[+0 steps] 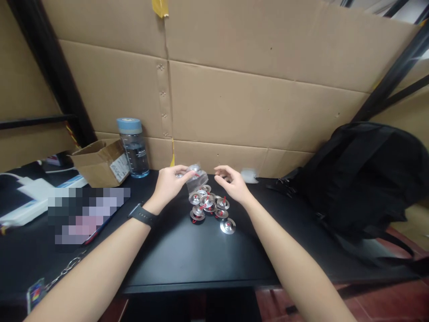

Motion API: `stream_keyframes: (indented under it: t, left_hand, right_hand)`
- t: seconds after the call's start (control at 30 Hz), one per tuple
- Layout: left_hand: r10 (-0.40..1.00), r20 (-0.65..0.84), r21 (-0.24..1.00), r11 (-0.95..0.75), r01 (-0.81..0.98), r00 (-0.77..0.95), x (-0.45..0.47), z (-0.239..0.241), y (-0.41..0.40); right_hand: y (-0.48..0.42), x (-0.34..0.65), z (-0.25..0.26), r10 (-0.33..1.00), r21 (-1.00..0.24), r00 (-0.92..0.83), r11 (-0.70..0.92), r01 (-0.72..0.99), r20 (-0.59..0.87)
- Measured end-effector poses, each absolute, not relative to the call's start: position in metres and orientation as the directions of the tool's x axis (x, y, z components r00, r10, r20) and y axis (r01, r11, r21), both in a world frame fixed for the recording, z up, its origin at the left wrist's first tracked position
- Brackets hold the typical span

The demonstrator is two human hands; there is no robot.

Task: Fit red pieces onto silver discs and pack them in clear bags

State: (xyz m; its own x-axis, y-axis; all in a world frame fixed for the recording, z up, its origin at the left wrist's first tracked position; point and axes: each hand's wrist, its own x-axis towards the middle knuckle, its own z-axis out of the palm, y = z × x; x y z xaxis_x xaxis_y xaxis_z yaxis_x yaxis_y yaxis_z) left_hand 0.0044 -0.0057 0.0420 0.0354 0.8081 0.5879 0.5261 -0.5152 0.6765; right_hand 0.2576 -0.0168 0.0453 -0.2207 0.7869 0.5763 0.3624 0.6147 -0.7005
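My left hand (169,184) pinches a small clear plastic bag (198,181) between thumb and fingers. A shiny round metal piece shows inside the bag. Just below it, several silver finger cymbals (206,201) with red loops lie in a loose pile on the black table. One cymbal (228,226) rests a little apart, at the pile's near right. To the right of the bag, my right hand (235,184) hovers with its fingers curled and apart, holding nothing. Part of another metal disc appears behind my left fingers.
At the back left stand a water bottle (136,152) and an open cardboard box (100,163). A white power strip (27,205), a blurred-out flat item (90,214) and a keychain (69,267) lie left. Clear plastic (249,175) sits behind my right hand; a black backpack (362,188) stands right.
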Motion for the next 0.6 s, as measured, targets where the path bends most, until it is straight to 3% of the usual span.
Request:
stream_keyframes:
  t: [0.1, 0.23, 0.47, 0.6]
  left_hand:
    - [0.799, 0.573, 0.659, -0.582, 0.476, 0.184, 0.017, 0.04, -0.015]
    - [0.759, 0.556, 0.591, -0.648, 0.481, 0.339, 0.031, 0.03, -0.02]
    - [0.825, 0.458, 0.741, -0.56, 0.372, 0.331, 0.032, 0.012, -0.011]
    - [0.847, 0.37, 0.767, -0.511, 0.389, 0.382, 0.029, 0.007, -0.006]
  right_hand:
    - [-0.023, 0.247, 0.044, 0.808, -0.75, -0.269, 0.588, 0.304, 0.524]
    - [-0.021, 0.249, 0.04, 0.816, -0.735, -0.336, 0.573, 0.363, 0.47]
    - [-0.012, 0.255, 0.035, 0.856, -0.815, -0.261, 0.509, 0.276, 0.446]
    - [-0.01, 0.259, 0.037, 0.88, -0.863, -0.176, 0.469, 0.189, 0.441]
